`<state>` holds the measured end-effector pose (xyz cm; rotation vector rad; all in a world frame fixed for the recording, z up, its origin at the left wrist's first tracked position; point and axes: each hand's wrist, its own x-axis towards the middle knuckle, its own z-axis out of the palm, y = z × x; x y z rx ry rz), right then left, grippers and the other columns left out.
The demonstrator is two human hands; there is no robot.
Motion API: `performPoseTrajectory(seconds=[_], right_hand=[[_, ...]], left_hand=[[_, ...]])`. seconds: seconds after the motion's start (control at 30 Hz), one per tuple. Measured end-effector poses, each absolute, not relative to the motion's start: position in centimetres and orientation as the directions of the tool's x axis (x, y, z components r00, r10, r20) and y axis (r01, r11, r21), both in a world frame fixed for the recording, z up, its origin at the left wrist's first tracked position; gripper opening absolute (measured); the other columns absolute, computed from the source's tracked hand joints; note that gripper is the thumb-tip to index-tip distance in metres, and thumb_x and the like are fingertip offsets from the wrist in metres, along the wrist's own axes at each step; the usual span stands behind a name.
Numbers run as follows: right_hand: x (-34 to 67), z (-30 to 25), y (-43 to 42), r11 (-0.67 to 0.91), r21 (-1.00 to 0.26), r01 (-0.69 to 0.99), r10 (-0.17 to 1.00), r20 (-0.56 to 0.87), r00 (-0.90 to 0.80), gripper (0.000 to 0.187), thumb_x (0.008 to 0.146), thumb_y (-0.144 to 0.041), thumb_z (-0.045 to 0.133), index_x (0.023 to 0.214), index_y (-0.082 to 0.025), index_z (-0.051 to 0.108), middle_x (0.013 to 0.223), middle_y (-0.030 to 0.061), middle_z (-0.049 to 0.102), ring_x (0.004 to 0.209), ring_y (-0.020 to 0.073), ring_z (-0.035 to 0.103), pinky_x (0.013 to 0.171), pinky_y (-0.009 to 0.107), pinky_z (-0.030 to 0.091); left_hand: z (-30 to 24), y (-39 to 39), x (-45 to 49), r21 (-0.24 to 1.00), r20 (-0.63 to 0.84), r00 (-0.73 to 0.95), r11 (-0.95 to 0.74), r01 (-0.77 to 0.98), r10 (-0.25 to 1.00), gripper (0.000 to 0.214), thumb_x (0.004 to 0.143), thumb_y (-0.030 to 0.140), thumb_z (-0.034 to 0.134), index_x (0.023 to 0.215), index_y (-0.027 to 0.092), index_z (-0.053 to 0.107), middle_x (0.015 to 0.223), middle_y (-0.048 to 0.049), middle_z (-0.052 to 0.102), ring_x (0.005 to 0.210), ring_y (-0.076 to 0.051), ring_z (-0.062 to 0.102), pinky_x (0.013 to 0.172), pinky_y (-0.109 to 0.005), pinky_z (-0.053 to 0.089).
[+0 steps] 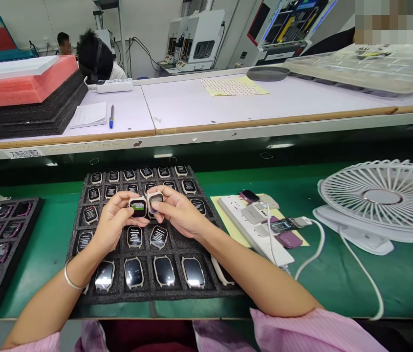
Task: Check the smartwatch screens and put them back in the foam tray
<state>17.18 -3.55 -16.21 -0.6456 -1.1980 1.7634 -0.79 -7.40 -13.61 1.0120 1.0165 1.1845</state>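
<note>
My left hand [116, 217] is closed around a smartwatch body [138, 208] whose lit screen shows a green band. Right beside it, my right hand [179, 210] grips a second smartwatch body [155, 201] between thumb and fingers. Both watches are held side by side above a black foam tray [143, 289]. In the tray's compartments lie several beige-framed watch bodies without straps. Those in the back rows show white text on lit screens, while a watch in the front row [164, 270] has a dark, reflective screen. My forearms and hands hide part of the tray.
At left, another foam tray [34, 220] holds purple-framed watches. A white power strip [255, 230] with chargers and cables lies to the right, near a white fan [382, 195]. A raised shelf [177, 110] crosses behind, bearing stacked foam [26, 115]. Other people are beyond it.
</note>
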Motion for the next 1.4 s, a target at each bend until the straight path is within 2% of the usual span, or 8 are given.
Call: performPoseTrajectory(seconds=[0.33,0.53,0.7,1.1,1.2,1.27,1.33,1.4], right_hand=[[17.2,-16.0,-3.7,-0.135,-0.916,-0.377,0.875,0.068,-0.48,0.032,0.073,-0.02,0.077,0.102,-0.02,0.061,0.077,-0.0048,0.06,0.054,0.0081,0.054,0.053,0.024,0.046],[17.5,-16.0,-3.7,-0.169,-0.911,-0.378,0.858,0.053,-0.51,0.033,0.076,-0.023,0.076,0.105,-0.021,0.062,0.077,-0.0034,0.064,0.056,0.0104,0.06,0.056,0.026,0.049],[17.5,-16.1,-3.7,-0.147,-0.918,-0.367,0.86,0.065,-0.506,0.034,0.078,-0.028,0.077,0.107,-0.021,0.062,0.08,-0.0035,0.065,0.055,0.0093,0.06,0.055,0.025,0.049],[17.6,-15.8,-3.4,-0.128,-0.914,-0.385,0.865,0.087,-0.493,0.037,0.075,-0.019,0.076,0.109,-0.022,0.062,0.084,-0.0024,0.065,0.058,0.0102,0.06,0.059,0.026,0.051],[17.8,-15.1,-3.3,-0.137,-0.902,-0.409,0.854,0.101,-0.51,0.045,0.076,-0.023,0.079,0.117,-0.023,0.061,0.089,0.0001,0.067,0.064,0.0119,0.063,0.061,0.026,0.052],[18.0,-14.4,-3.6,-0.126,-0.9,-0.418,0.835,0.131,-0.534,0.052,0.077,-0.026,0.081,0.125,-0.024,0.06,0.094,0.0017,0.067,0.071,0.013,0.065,0.066,0.026,0.054],[18.4,-13.4,-4.5,-0.099,-0.901,-0.422,0.8,0.18,-0.572,0.055,0.078,-0.027,0.082,0.128,-0.026,0.059,0.096,0.0014,0.066,0.073,0.0132,0.067,0.069,0.027,0.055],[18.9,-12.1,-6.1,-0.071,-0.909,-0.411,0.747,0.224,-0.626,0.053,0.08,-0.028,0.081,0.129,-0.029,0.06,0.098,0.0013,0.064,0.071,0.0128,0.067,0.068,0.028,0.056]], left_hand=[[-13.9,-7.4,-0.8,0.975,-0.066,0.074,0.08,-0.209,0.995,0.028,0.076,0.026,0.071,0.1,0.019,0.058,0.093,0.0007,0.067,0.06,-0.018,0.074,0.061,-0.031,0.064],[-13.9,-7.5,-0.9,0.973,-0.045,0.086,0.063,-0.221,0.995,0.032,0.074,0.027,0.071,0.101,0.019,0.058,0.095,-0.0009,0.068,0.061,-0.017,0.074,0.062,-0.032,0.064],[-14.0,-7.4,-0.7,0.981,-0.032,0.065,0.044,-0.188,0.997,0.034,0.074,0.028,0.074,0.101,0.019,0.056,0.096,-0.0003,0.066,0.058,-0.016,0.073,0.061,-0.031,0.064],[-13.3,-7.1,-1.1,0.982,-0.007,0.081,0.022,-0.19,0.997,0.04,0.074,0.024,0.075,0.11,0.02,0.059,0.103,-0.0028,0.066,0.064,-0.014,0.072,0.066,-0.03,0.062],[-11.2,-8.5,-1.0,0.98,0.017,0.169,0.017,-0.198,0.985,0.05,0.07,0.013,0.078,0.116,0.024,0.061,0.1,-0.0023,0.067,0.063,-0.01,0.066,0.062,-0.024,0.058],[-9.4,-10.8,-0.7,0.968,0.026,0.308,0.053,-0.245,0.951,0.055,0.068,0.006,0.078,0.117,0.027,0.063,0.094,-0.0011,0.068,0.068,-0.01,0.064,0.061,-0.019,0.054],[-7.8,-13.5,-0.3,0.929,0.037,0.504,0.156,-0.335,0.863,0.059,0.067,0.004,0.079,0.117,0.032,0.066,0.09,-0.0004,0.067,0.07,-0.011,0.062,0.059,-0.017,0.05],[-6.8,-15.8,-0.1,0.869,0.066,0.685,0.296,-0.397,0.725,0.056,0.068,0.01,0.081,0.116,0.034,0.068,0.087,-0.0011,0.065,0.059,-0.008,0.056,0.052,-0.016,0.045]])
